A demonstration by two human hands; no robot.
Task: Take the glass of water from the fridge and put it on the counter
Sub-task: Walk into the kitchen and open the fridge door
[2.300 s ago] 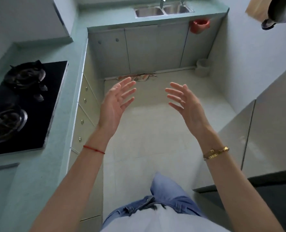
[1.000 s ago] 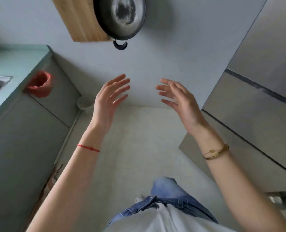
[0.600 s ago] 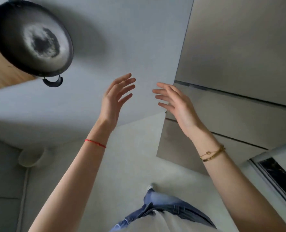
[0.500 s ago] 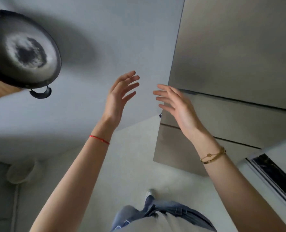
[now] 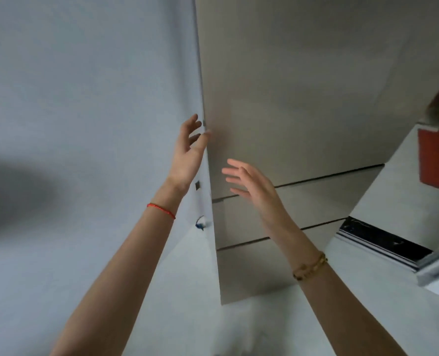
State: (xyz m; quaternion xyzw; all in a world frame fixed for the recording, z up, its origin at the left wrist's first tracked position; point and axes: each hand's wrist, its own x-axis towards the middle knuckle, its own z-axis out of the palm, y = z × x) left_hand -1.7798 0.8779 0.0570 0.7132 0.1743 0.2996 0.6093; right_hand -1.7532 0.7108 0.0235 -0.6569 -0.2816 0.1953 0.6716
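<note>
The fridge [image 5: 290, 98] stands shut, a tall beige upper door over two drawer fronts, so the glass of water is not visible. The left hand [image 5: 187, 152], a red string bracelet [image 5: 161, 210] on its wrist, is open with fingers spread, its fingertips [image 5: 206, 134] at the left edge of the upper door beside the grey wall [image 5: 84, 98]. The right hand [image 5: 251, 186], above a gold bracelet [image 5: 310, 267], hovers open and empty before the door's lower part, apart from it.
</note>
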